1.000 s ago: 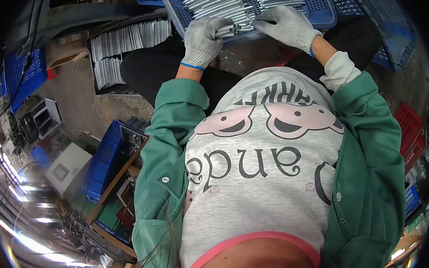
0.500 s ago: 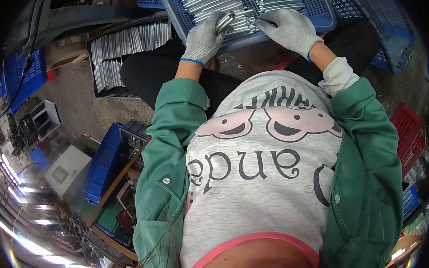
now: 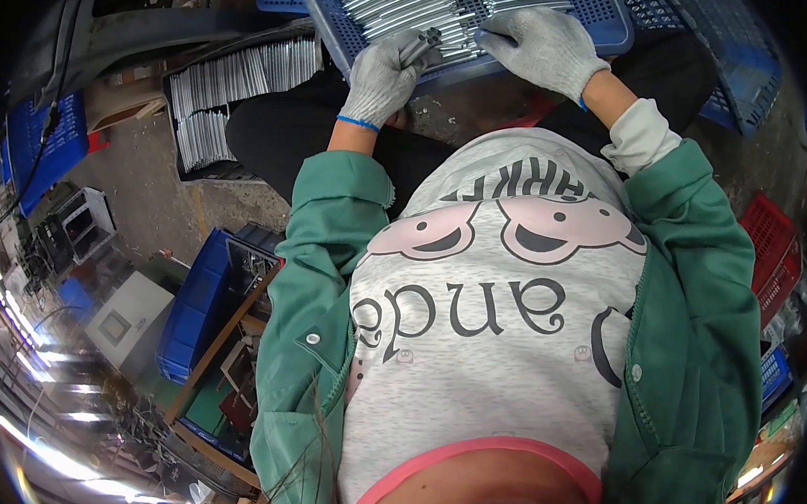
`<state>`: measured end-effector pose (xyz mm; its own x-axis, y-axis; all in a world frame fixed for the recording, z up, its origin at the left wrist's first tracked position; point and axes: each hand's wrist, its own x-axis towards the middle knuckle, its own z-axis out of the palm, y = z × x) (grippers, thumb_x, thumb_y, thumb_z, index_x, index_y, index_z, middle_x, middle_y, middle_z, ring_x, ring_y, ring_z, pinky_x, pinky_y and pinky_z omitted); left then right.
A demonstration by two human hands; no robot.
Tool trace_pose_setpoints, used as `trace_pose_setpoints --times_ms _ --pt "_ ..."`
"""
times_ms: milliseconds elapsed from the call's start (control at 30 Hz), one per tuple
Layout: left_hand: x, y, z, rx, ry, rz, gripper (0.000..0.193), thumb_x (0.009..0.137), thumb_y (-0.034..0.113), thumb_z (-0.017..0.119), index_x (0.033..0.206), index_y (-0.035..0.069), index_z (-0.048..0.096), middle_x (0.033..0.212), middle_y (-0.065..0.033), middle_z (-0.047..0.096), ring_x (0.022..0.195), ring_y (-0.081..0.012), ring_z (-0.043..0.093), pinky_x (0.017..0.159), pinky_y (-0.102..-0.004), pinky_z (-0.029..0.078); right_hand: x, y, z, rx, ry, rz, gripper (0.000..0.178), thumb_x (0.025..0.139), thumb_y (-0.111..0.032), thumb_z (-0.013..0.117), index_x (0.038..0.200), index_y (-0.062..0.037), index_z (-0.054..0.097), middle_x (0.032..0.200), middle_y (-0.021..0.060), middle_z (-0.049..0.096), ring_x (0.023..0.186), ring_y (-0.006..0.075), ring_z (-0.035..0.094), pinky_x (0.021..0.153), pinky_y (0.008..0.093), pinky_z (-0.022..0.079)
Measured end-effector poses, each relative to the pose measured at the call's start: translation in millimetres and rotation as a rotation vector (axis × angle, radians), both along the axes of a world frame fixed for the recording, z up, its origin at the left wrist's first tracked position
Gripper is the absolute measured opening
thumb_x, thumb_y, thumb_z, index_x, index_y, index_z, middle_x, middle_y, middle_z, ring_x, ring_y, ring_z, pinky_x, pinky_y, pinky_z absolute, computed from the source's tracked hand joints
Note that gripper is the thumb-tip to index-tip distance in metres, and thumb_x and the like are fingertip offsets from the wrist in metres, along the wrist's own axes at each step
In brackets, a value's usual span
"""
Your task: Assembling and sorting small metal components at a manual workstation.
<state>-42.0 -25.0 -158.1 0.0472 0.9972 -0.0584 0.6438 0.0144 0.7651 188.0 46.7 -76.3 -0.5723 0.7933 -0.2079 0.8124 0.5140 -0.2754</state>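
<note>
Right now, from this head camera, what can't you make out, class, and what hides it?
All in the head view:
- Held metal tubes: exact count, covered by the left hand.
- Right hand: whether it holds anything, hidden by its own back.
- Blue crate: far side, cut off by the top edge.

a head-worn fisheye looks steeply down the nearby torso (image 3: 499, 350).
</note>
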Motion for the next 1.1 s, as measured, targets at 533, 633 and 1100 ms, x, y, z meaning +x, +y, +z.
trace_pose_setpoints --times_ms 533,633,1100 --pt "-1.4 -11.0 -3.1 0.274 0.207 0.022 0.035 0.067 0.004 0.067 0.1 0.015 0.075 0.082 -0.0065 0.074 0.07 -0.0291 0.067 0.07 -0.0364 0.054 -5.9 -6.5 -15.2 -0.078 -0.062 0.034 0.034 0.092 -0.039 0.06 0.104 -0.0122 0.077 0.094 0.0079 0.076 0.078 0.0282 0.071 0.076 0.0373 0.057" --pt "-1.5 -11.6 -3.4 0.281 0.187 0.026 0.034 0.068 0.004 0.067 0.099 0.015 0.075 0.081 -0.0067 0.073 0.07 -0.0298 0.066 0.07 -0.0367 0.053 -6.4 -5.4 -10.6 -0.104 -0.057 0.039 0.035 0.092 -0.039 0.06 0.104 -0.0118 0.077 0.096 0.0082 0.076 0.079 0.0281 0.072 0.076 0.0377 0.057" --pt "-5.7 -9.9 -13.9 0.199 0.189 0.008 0.017 0.081 0.008 0.071 0.098 0.01 0.074 0.081 -0.005 0.074 0.067 -0.0258 0.065 0.062 -0.0346 0.051 1.1 -4.8 -31.5 -0.28 0.134 0.005 0.036 0.093 -0.04 0.058 0.106 -0.0119 0.077 0.096 0.0084 0.076 0.08 0.0305 0.071 0.077 0.0392 0.057"
